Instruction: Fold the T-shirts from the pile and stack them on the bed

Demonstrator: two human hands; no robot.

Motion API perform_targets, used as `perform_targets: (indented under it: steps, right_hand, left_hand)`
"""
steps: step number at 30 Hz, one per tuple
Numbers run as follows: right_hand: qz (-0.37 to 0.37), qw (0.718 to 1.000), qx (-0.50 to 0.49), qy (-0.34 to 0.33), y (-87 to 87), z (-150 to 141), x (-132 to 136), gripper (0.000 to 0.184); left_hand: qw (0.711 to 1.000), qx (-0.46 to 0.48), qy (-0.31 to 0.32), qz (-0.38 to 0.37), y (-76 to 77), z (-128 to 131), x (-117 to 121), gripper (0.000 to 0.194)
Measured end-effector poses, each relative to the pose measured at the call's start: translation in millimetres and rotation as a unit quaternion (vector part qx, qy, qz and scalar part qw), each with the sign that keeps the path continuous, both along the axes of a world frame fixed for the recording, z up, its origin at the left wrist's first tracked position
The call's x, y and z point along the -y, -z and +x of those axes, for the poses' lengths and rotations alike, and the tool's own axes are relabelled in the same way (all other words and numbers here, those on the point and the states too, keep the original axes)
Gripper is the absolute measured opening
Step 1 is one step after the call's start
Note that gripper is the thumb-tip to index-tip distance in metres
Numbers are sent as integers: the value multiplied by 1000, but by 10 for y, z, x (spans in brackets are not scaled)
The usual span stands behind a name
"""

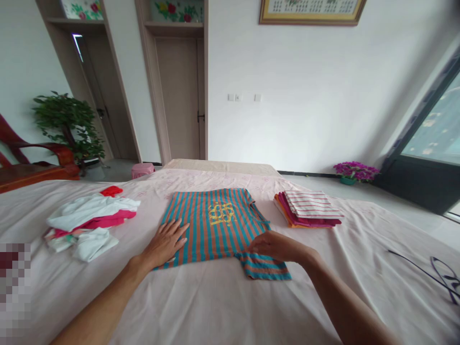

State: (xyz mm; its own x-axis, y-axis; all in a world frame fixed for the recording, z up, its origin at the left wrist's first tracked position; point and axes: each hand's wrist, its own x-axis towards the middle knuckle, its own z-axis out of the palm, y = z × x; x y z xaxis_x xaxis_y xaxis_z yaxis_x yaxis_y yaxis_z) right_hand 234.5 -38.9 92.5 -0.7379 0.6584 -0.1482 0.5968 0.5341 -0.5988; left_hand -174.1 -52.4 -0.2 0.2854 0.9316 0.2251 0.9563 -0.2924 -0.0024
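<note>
A teal and brown striped T-shirt [204,225] with a yellow printed design lies spread on the bed, its collar to the right. One short sleeve [268,268] sticks out towards me at the lower right; the far sleeve is not seen spread out. My left hand [167,242] rests flat on the hem end, fingers spread. Over at the shoulder, by the base of the near sleeve, my right hand [275,245] has its fingers drawn together on the cloth. Its fingertips are partly hidden.
A loose heap of white and pink clothes [89,213] lies on the left. To the right sits a stack of folded clothes [312,206], striped one on top. Eyeglasses [440,278] lie at the far right of the pale bedsheet [201,306]. Beyond stands a pink stool [143,170].
</note>
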Motion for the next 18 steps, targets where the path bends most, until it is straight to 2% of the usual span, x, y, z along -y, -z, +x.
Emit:
perform_targets:
  steps: [2, 4, 8, 11, 14, 18]
  right_hand:
    - [73, 995, -10, 68, 70, -32, -151, 39]
    - [165, 981, -7, 104, 188, -130, -311, 43]
    - [271, 957, 52, 86, 455, -423, -615, 56]
    - [286, 951, 93, 72, 635, -597, -806, 62]
    - [289, 948, 117, 65, 775, -622, -959, 63]
    - [283, 937, 155, 137, 865, -407, -1097, 64]
  left_hand:
    - [1000, -5, 25, 5, 4, 20, 0, 51]
    - [998, -8, 56, 4, 15, 35, -7, 50]
    - [998, -6, 69, -12, 42, 40, -31, 51]
    - [998, -2, 59, -31, 53, 30, -47, 52]
    - [998, 6, 43, -40, 43, 34, -50, 54]
    - [997, 17, 25, -67, -5, 61, -18, 56]
